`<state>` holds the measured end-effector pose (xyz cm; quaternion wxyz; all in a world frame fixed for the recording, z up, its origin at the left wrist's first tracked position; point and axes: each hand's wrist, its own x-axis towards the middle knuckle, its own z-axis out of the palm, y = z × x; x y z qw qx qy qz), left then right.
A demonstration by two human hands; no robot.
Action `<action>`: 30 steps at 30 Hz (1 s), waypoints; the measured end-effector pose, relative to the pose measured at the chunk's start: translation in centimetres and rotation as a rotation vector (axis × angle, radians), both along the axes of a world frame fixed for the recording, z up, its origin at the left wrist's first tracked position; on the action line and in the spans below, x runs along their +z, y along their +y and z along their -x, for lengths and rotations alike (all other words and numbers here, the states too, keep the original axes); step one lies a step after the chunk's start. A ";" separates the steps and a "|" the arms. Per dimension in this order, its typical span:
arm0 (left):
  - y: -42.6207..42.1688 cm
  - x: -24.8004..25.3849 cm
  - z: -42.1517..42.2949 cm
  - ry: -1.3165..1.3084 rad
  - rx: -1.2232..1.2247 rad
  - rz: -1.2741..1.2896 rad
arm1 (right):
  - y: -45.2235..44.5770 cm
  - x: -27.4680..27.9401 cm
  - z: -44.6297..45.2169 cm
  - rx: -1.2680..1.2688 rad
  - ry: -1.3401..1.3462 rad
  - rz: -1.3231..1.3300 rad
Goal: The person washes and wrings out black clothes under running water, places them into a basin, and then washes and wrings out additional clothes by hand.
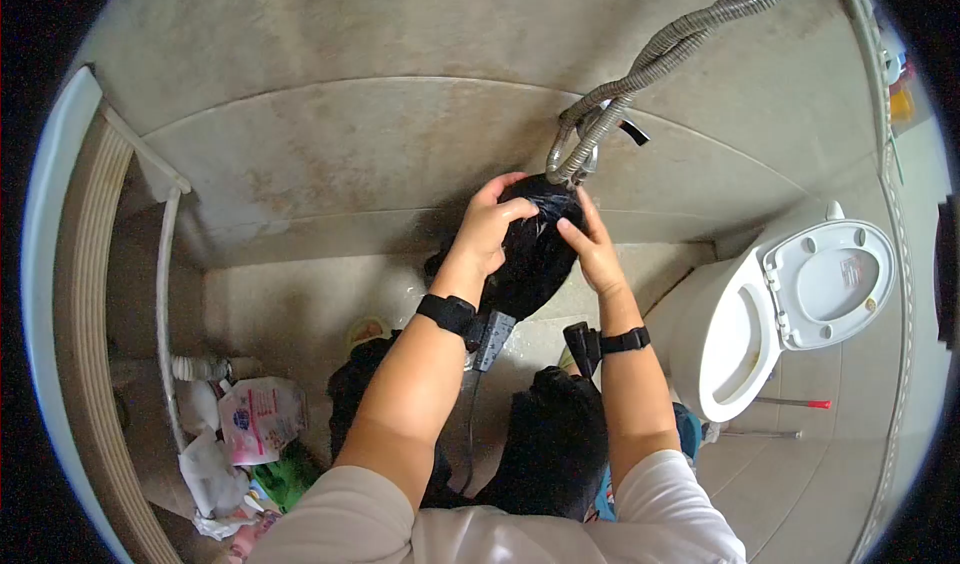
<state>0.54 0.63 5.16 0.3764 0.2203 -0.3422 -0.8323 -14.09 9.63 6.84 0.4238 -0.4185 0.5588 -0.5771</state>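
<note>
A dark, shiny black bundle [540, 254] hangs in front of the tiled wall, right below the tap [590, 159]. Whether it is cloth or plastic I cannot tell. My left hand [487, 229] grips its upper left edge, thumb across the top and fingers curled behind. On the opposite side, my right hand [595, 249] holds the upper right edge between thumb and fingers. Glints on the black surface look wet. Each wrist wears a black strap, and a small grey box [493, 339] with a cable hangs beside the left one.
Twisted metal hoses [640, 74] run up right from the tap. A white toilet [735, 354] with its lid raised stands at right, a red-tipped rod [800, 402] near it. At left are a pipe frame [168, 294], a pink-and-white bag [262, 419] and green cloth [290, 479].
</note>
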 end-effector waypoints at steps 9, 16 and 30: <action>2.5 -2.2 3.6 0.216 0.141 -0.080 | -2.0 -1.1 -3.5 -0.224 0.151 0.054; 1.6 -2.4 2.0 -0.671 0.079 0.643 | -2.1 0.1 -2.7 -0.157 -0.580 -0.017; 1.6 -2.8 1.6 -0.805 0.247 0.317 | -3.2 1.2 -2.4 -0.230 -0.452 0.073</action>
